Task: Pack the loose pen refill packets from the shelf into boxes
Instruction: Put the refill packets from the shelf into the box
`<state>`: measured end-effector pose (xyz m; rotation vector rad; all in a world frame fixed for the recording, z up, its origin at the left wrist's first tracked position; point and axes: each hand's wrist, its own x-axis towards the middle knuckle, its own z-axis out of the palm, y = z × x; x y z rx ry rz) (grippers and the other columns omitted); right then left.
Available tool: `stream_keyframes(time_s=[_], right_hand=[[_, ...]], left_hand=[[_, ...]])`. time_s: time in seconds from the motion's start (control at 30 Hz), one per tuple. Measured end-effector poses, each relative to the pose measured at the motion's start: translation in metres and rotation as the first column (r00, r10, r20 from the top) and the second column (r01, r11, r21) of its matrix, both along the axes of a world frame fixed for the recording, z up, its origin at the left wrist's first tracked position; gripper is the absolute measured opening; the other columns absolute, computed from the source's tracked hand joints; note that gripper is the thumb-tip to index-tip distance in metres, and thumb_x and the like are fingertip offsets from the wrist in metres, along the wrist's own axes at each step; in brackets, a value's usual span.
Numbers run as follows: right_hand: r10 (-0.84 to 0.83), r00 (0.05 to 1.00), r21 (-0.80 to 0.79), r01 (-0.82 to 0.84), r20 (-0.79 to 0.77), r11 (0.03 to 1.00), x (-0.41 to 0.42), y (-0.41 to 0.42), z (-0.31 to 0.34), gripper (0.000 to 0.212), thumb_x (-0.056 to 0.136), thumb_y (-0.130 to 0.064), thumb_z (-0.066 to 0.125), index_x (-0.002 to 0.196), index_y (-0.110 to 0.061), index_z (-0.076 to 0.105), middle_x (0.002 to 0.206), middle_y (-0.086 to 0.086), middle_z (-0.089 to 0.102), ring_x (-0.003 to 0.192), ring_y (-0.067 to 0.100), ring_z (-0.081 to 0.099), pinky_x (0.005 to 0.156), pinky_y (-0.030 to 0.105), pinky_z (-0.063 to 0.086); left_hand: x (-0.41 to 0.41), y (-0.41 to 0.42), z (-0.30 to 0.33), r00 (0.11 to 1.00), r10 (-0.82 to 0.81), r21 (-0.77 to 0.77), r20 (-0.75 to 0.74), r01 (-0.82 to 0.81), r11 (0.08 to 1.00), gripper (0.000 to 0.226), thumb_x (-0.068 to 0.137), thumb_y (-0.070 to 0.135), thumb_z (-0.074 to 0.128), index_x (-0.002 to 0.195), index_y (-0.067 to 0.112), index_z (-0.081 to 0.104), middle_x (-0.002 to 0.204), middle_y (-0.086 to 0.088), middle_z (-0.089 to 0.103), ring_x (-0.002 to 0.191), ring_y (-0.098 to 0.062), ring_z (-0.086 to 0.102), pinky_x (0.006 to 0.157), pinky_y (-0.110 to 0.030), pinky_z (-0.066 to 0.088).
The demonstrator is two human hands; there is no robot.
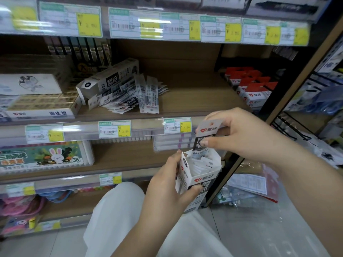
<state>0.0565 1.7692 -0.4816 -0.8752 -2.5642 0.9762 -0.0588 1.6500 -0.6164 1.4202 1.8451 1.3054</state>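
1. Cardboard, white and black, fills our left hand [168, 179]: the open box [199, 178] stands upright with our fingers curled round its left side and the thumb pressed on its printed front. White packets already stand inside, just beyond those fingertips.

2. Above the box mouth, our right hand [239, 132] pinches one refill packet [205, 138], thumb on its printed face and fingers curled behind its hang tab. Its lower end dips into the opening, between the box's raised flaps.

3. To seat it well, we judge it best to keep the packet upright and in line with those already packed, slide it down the free side of the box, and let go only once its lower end rests at the bottom. We should hold the box steady so its flaps stay spread.

4. Well beyond both hands, up on the shelf [185, 101], the loose packets [133, 98] lie fanned in a heap, with a second box [109, 78] lying on its side touching them.

5. Past our right fingers, red-topped packs [254, 86] stand at the shelf's far end.
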Motion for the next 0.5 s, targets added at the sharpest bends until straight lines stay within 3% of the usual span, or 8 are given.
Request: stream_keyframes(time_s=[0.13, 0.33, 0.5], right_hand=[[-0.001, 0.999, 0.091, -0.003, 0.041, 0.996, -0.005, 0.000, 0.004, 0.012, 0.076, -0.020, 0.073, 0.068, -0.027, 0.068, 0.077, -0.008, 0.067, 0.077, 0.011, 0.065, 0.077, 0.042, 0.052], [-0.007, 0.986, 0.158, -0.020, 0.166, 0.987, -0.011, 0.000, 0.004, 0.004, 0.076, -0.026, 0.074, 0.073, -0.024, 0.071, 0.089, 0.000, 0.067, 0.084, 0.019, 0.063, 0.079, 0.042, 0.052], [-0.016, 0.963, 0.196, -0.039, 0.268, 0.980, -0.014, -0.001, -0.004, 0.015, 0.075, -0.026, 0.074, 0.063, -0.025, 0.065, 0.091, -0.003, 0.067, 0.089, 0.016, 0.061, 0.082, 0.041, 0.050]], left_hand=[[0.000, 0.000, 0.001, 1.000, 0.007, 0.000, -0.004, -0.007, 1.000, 0.070, 0.064, 0.042, 0.071, 0.124, 0.046, 0.036, 0.119, 0.023, 0.060, 0.113, -0.001, 0.056, 0.094, -0.034, 0.049], [0.000, 0.000, 0.002, 1.000, 0.005, 0.000, -0.006, -0.005, 1.000, 0.071, 0.064, 0.042, 0.071, 0.125, 0.048, 0.035, 0.120, 0.024, 0.059, 0.114, 0.001, 0.054, 0.095, -0.034, 0.049], [0.000, 0.000, 0.002, 1.000, 0.010, 0.004, 0.001, -0.010, 1.000, 0.069, 0.064, 0.041, 0.071, 0.122, 0.050, 0.035, 0.117, 0.025, 0.060, 0.112, 0.002, 0.055, 0.094, -0.033, 0.048]])
